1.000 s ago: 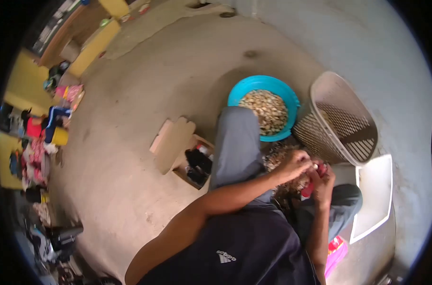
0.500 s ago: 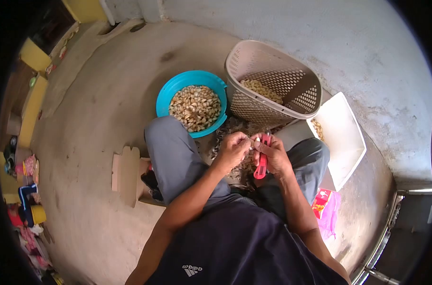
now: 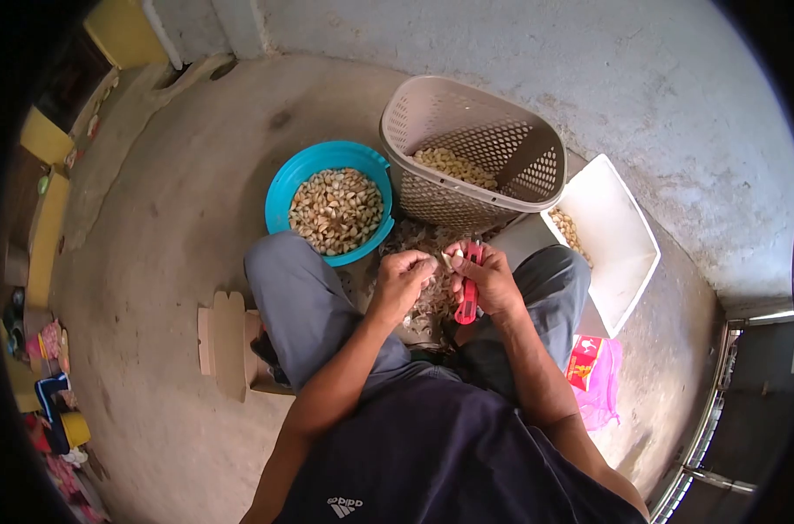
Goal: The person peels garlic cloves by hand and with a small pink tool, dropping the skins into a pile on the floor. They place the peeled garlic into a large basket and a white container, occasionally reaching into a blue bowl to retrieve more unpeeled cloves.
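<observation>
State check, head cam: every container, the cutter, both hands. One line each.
blue bowl: upright on the floor, nearly full of unpeeled cloves
beige basket: tilted, some peeled cloves inside
white tub: open, few cloves at one end
red cutter: gripped in the right hand
left hand: closed on a small clove
cardboard box: flap open, by the left leg
pink bag: lying on the floor
</observation>
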`<action>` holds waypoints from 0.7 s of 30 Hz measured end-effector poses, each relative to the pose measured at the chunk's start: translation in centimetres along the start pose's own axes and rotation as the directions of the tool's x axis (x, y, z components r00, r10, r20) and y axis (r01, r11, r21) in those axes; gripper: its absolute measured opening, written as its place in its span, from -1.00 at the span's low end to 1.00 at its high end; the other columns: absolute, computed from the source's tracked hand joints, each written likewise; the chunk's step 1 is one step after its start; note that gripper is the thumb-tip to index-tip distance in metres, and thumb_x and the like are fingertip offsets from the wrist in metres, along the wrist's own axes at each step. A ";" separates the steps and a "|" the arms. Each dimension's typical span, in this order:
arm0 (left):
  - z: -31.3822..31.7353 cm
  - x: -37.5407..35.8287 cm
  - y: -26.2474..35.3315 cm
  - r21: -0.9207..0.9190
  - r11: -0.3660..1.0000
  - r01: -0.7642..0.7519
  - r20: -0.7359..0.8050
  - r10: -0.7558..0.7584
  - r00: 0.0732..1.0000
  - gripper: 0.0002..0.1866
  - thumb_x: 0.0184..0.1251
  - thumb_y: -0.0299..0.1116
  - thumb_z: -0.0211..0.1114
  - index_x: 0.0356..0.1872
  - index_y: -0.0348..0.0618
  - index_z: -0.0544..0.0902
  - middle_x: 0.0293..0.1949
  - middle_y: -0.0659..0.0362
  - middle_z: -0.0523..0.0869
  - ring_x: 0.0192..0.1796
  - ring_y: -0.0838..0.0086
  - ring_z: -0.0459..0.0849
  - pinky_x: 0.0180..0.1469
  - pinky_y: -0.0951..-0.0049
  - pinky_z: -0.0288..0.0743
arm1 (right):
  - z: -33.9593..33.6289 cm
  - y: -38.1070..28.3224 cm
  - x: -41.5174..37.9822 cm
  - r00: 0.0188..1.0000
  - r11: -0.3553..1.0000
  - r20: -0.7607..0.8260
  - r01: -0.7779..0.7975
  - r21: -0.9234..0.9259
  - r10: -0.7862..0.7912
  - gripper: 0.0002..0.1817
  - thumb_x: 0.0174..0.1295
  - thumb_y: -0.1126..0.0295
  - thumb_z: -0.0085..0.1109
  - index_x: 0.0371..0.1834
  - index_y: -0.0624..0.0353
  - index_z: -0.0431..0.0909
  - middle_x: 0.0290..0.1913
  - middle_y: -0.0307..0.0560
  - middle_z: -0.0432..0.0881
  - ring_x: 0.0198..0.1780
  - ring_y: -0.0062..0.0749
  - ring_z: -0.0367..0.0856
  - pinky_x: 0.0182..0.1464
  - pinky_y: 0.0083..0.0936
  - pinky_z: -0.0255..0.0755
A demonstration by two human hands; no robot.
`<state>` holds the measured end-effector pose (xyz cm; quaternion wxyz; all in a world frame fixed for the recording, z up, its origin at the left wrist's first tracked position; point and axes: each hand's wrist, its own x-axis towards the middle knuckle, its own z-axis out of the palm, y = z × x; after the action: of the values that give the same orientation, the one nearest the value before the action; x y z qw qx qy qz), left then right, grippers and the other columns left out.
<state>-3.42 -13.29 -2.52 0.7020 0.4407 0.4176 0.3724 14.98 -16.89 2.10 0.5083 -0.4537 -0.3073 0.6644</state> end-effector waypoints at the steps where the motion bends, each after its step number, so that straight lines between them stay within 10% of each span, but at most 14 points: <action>1: -0.1 0.0 0.1 0.130 0.988 -0.080 0.029 0.077 0.997 -0.82 0.41 -0.37 0.35 -0.22 -0.32 0.73 -0.54 0.22 0.62 -0.56 0.62 0.52 -0.50 0.55 0.37 | 0.1 0.0 0.0 1.000 0.999 -0.018 0.003 -0.051 -0.004 -0.82 0.44 0.42 0.28 -0.03 0.29 0.60 -0.47 -0.19 0.65 -0.58 -0.55 0.59 -0.55 -0.59 0.48; 6: 0.4 -0.4 -0.6 0.320 0.868 -0.381 0.058 0.383 0.922 -0.78 0.33 -0.45 0.38 -0.08 -0.38 0.73 -0.49 0.08 0.67 -0.47 0.56 0.59 -0.39 0.40 0.49 | -0.1 0.0 -0.3 1.000 0.969 -0.020 -0.010 -0.245 0.005 -0.84 0.43 0.43 0.28 -0.05 0.28 0.60 -0.44 -0.21 0.64 -0.55 -0.61 0.60 -0.54 -0.61 0.48; 16: -0.2 -0.6 0.6 0.402 0.863 -0.307 0.097 0.293 0.951 -0.81 0.43 -0.40 0.33 -0.13 -0.36 0.73 -0.48 0.04 0.68 -0.44 0.51 0.61 -0.33 0.37 0.50 | -0.4 -0.2 -0.1 0.998 0.920 0.055 -0.004 -0.391 0.028 -0.86 0.43 0.45 0.27 -0.05 0.28 0.61 -0.47 -0.23 0.62 -0.53 -0.63 0.60 -0.51 -0.62 0.50; 21: 0.1 -1.1 1.2 0.538 0.781 -0.318 0.124 0.299 0.946 -0.85 0.42 -0.41 0.29 -0.18 -0.31 0.68 -0.44 -0.09 0.69 -0.40 0.15 0.71 -0.29 0.21 0.53 | -0.7 0.2 0.2 0.999 0.934 0.043 0.024 -0.355 -0.009 -0.84 0.44 0.45 0.29 -0.03 0.27 0.60 -0.48 -0.23 0.63 -0.53 -0.62 0.61 -0.50 -0.62 0.52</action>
<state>-3.93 -13.92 -1.11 0.4811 0.6920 0.4181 0.3389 15.51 -16.80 1.63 0.4168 -0.5219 -0.4365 0.6028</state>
